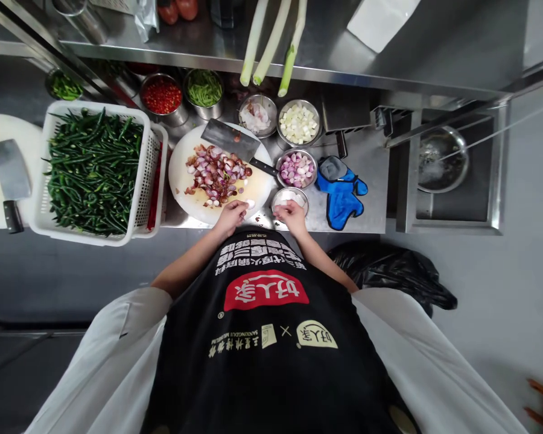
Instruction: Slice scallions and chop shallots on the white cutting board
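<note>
My left hand [231, 218] is closed at the front edge of the round white cutting board [180, 181], a small peeled white clove [250, 204], garlic by its look, at its fingertips. My right hand [292, 217] is at a small metal bowl [306, 202] with white contents, its fingers curled together; whatever they hold is hidden. Shallot pieces with purple and brown skins [217, 172] are heaped on the board. Behind them lies a cleaver [230, 140], its black handle reaching to a bowl of peeled purple shallots [297, 169].
Green chillies fill a white basket [138, 187] on the left, beside another board with a cleaver [11, 169]. Behind stand containers of chopped red chillies [161, 95] and white cubes [298, 123]. Blue gloves [344, 196] lie right, before the sink [457, 211]. Leeks [271, 45] overhang the shelf.
</note>
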The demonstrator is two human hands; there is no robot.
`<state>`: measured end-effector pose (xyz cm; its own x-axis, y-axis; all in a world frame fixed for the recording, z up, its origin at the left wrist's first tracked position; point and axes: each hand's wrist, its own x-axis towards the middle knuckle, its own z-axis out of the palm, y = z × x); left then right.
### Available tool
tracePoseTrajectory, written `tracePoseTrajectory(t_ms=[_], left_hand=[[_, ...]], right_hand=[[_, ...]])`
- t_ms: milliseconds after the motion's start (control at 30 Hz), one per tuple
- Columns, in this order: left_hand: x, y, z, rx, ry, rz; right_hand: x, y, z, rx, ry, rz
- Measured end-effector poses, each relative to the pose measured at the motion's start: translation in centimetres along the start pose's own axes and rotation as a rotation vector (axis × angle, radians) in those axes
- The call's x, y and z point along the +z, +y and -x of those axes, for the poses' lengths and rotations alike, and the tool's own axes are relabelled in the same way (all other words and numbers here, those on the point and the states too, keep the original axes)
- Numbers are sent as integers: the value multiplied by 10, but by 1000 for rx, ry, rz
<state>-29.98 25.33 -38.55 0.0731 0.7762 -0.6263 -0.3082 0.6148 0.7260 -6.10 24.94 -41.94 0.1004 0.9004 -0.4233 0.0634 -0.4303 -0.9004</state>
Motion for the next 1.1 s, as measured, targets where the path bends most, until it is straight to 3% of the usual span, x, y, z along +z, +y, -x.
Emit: tracePoseTrajectory(t_ms=[100, 200, 500, 833, 1100], left_hand=[[16, 1, 1, 66, -31, -58], [24, 0, 2, 136, -62, -161], [17, -4, 1, 231, -81, -278], [12, 1, 1, 245, -170, -255], [24, 5, 2, 184, -89, -187]], right_hand=[[35, -13, 10, 0, -158, -171], [52, -25, 13, -35, -120, -218], [48, -31, 9, -26, -18, -233], [45, -38, 14, 24, -104, -349], [56, -35, 13, 28, -160, -312]])
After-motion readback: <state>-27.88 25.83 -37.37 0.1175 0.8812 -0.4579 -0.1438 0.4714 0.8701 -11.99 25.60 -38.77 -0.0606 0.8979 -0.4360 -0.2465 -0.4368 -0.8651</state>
